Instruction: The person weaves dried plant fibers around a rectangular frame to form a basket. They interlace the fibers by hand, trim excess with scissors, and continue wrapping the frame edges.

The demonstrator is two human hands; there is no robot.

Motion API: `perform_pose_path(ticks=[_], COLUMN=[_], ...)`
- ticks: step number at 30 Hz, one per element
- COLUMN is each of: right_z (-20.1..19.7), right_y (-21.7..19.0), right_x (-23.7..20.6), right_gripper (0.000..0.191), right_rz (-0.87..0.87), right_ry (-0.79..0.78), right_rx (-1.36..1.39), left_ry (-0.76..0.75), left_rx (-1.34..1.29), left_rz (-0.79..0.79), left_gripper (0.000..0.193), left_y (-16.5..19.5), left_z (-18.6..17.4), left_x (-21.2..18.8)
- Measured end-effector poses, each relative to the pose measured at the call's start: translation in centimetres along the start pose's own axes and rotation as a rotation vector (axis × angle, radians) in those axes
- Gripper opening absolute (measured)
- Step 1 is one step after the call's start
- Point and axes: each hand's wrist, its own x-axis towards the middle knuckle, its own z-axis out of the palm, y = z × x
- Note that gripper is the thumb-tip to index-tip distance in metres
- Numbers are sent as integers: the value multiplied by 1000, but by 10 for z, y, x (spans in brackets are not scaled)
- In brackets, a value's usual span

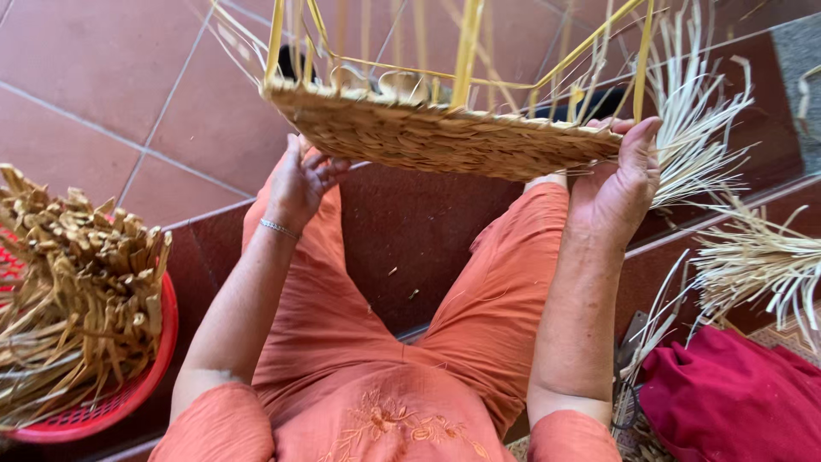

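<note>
A half-woven straw basket (436, 137) with a flat plaited base and a yellow wire frame rising from it is held up over my knees. My left hand (304, 180) grips its near-left underside, a thin bracelet on the wrist. My right hand (620, 184) clasps the basket's right end, thumb up along the edge. Loose pale straw ends (693, 111) stick out from the basket's right side. I sit in orange clothes on a dark red step.
A red plastic basket (128, 393) heaped with dry brown straw stands at my left. Bundles of pale straw (753, 265) lie at the right, above a crimson cloth (727, 398). Red floor tiles stretch beyond the step.
</note>
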Motion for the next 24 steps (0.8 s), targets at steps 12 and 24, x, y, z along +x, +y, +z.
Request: perform_pose_path(ticks=[12,24], right_z=[112,103], right_y=[20,23], right_x=[-93,-174], right_gripper=[24,54], right_rz=[-840,-685], right_ry=[-368,-781], right_rx=[-1262,-1274], left_ry=[-342,-385], left_rx=[944,1101], left_rz=[1127,998], left_gripper=[42,39], left_y=[-54,-30], left_z=[83,27], left_x=[-135,-131])
